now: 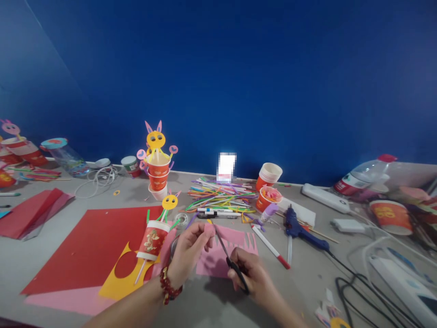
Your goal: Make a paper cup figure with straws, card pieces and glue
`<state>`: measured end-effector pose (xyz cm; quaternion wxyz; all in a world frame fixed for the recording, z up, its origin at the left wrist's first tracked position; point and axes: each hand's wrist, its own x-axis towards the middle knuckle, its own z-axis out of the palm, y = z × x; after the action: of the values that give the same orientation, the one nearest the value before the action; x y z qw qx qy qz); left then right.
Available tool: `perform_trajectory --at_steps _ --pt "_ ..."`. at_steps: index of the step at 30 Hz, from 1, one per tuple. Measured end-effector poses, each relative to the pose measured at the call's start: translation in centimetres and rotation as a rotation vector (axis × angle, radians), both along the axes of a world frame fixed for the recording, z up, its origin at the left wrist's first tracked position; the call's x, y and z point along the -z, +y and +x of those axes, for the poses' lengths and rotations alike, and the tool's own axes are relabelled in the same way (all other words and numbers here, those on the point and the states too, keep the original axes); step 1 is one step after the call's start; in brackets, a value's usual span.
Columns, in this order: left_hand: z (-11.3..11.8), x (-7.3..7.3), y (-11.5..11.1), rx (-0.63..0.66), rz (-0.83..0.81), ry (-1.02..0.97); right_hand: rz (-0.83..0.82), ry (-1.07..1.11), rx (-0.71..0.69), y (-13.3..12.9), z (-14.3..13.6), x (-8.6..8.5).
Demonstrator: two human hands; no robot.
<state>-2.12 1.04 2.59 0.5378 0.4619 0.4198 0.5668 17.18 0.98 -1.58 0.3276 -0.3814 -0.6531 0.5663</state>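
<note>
My right hand (252,273) grips black-handled scissors (238,272), whose blades point up and left. Between the fingers of my left hand (189,248) is a small piece of pink paper (209,229), close beside the scissor tips. Whether the blades touch that piece, I cannot tell. Under both hands lies a pink paper sheet (213,265) with pointed cuts along its upper right part. Left of my left hand, a decorated paper cup (153,240) leans, topped by a yellow rabbit-like face (170,202). Yellow paper (114,284) with round holes lies beneath it.
Red paper (82,241) covers the left middle. Colourful pipe cleaners (221,193) are heaped behind my hands, with markers (218,212) in front. A blue glue gun (303,230) and its cable are at right. Stacked cups (159,171) bear another rabbit figure.
</note>
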Motion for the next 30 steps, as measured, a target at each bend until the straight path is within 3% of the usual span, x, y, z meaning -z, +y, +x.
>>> perform_trajectory --at_steps 10,20,30 --pt "0.0 0.0 -0.2 0.049 -0.001 0.044 -0.067 -0.003 -0.014 0.0 -0.2 -0.5" --pt "0.0 -0.5 0.1 0.021 -0.034 -0.018 0.02 -0.101 0.022 -0.1 -0.1 -0.6" --pt "-0.3 0.4 0.1 0.028 -0.03 -0.057 0.04 -0.098 0.02 -0.1 -0.3 -1.0"
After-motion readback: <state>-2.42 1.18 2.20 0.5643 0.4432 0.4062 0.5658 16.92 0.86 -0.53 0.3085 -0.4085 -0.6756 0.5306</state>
